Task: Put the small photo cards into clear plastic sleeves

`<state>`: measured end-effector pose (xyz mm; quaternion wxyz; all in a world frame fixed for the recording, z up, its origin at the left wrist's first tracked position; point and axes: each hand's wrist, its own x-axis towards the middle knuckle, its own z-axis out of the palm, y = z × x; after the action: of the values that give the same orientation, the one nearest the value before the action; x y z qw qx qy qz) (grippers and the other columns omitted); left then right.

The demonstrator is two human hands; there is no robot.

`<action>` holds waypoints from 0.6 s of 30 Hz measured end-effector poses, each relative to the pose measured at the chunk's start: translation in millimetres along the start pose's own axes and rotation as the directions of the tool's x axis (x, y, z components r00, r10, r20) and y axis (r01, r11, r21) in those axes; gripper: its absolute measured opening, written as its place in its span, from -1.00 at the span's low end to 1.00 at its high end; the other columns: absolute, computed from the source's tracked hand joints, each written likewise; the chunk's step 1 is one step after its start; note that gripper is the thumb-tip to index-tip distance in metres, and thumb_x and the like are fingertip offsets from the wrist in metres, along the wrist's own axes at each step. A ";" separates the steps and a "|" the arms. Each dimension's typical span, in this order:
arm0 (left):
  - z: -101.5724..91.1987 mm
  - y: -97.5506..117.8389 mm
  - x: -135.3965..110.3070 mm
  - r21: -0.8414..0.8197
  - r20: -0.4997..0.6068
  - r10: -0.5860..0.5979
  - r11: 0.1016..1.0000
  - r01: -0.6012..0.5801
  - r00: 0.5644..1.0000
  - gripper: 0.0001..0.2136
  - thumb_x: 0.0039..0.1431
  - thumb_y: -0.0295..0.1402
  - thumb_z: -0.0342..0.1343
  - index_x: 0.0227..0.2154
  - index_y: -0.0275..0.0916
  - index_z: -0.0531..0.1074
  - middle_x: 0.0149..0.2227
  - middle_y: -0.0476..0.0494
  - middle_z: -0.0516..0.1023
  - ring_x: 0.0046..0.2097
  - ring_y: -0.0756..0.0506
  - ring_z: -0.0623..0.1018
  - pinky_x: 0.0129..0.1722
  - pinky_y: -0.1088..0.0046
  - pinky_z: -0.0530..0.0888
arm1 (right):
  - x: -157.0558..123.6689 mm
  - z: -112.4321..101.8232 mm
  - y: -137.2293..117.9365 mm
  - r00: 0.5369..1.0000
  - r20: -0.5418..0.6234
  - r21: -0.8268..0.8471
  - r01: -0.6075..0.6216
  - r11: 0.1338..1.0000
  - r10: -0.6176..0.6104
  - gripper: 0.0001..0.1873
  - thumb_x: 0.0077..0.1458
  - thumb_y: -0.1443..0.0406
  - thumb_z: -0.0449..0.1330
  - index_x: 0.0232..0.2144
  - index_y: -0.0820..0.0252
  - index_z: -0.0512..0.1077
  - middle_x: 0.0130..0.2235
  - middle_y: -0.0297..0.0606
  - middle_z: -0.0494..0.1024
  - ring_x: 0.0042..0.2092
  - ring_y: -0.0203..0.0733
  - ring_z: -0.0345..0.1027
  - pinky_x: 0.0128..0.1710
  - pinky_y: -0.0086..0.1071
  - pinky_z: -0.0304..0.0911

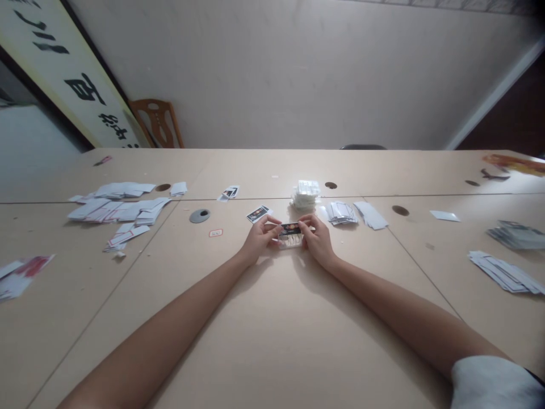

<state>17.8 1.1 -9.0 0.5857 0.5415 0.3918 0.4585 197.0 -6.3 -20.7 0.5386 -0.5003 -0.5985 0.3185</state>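
Over the table (281,329), our left hand (260,236) and right hand (317,238) pinch the clear case (292,241) with its dark card (290,229); we judge it light, stiff, slick, best held by its sides

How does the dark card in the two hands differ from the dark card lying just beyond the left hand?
The held card is pinched by the left hand and right hand; the other card lies on the tabletop. The held card sits against a clear case; the other card has none. In view, the held card runs nearly level, while the other card slants. Both have dark faces with some orange print.
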 end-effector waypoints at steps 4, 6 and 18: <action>0.2 -0.3 1.7 -0.014 -0.020 -0.002 1.000 0.002 1.000 -0.59 -0.07 -0.05 0.29 -0.35 -0.25 0.30 -0.48 0.02 0.49 -0.50 0.05 0.49 -0.51 0.55 0.48 | -0.1 -0.1 -1.2 1.000 -0.003 0.009 -0.004 1.000 0.004 -0.80 0.13 0.15 0.09 -0.37 0.16 0.38 -0.46 -0.33 0.46 -0.56 -0.30 0.29 -0.56 -0.44 0.17; -0.1 -0.9 2.4 -0.026 -0.031 -0.004 1.000 0.003 1.000 -0.60 -0.07 -0.05 0.29 -0.36 -0.25 0.30 -0.49 0.04 0.47 -0.50 0.06 0.47 -0.50 0.54 0.49 | -0.3 -0.2 -1.9 1.000 0.005 0.010 -0.014 1.000 0.014 -0.80 0.12 0.16 0.09 -0.36 0.16 0.39 -0.46 -0.35 0.45 -0.59 -0.32 0.27 -0.58 -0.44 0.17; -3.4 -2.9 1.6 0.039 -0.023 -0.006 0.999 0.007 1.000 -0.58 -0.15 -0.28 0.37 -0.24 -0.25 0.34 -0.34 -0.09 0.57 -0.31 -0.05 0.58 -0.35 0.48 0.51 | 0.2 -1.0 -1.1 0.998 0.053 -0.011 -0.035 0.999 0.036 -0.77 0.01 0.26 0.12 -0.24 0.17 0.43 -0.49 -0.39 0.41 -0.62 -0.33 0.25 -0.60 -0.45 0.18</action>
<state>15.3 3.6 -12.2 0.5718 0.5464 0.4093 0.4550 197.7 -6.6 -19.5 0.5141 -0.5048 -0.6054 0.3382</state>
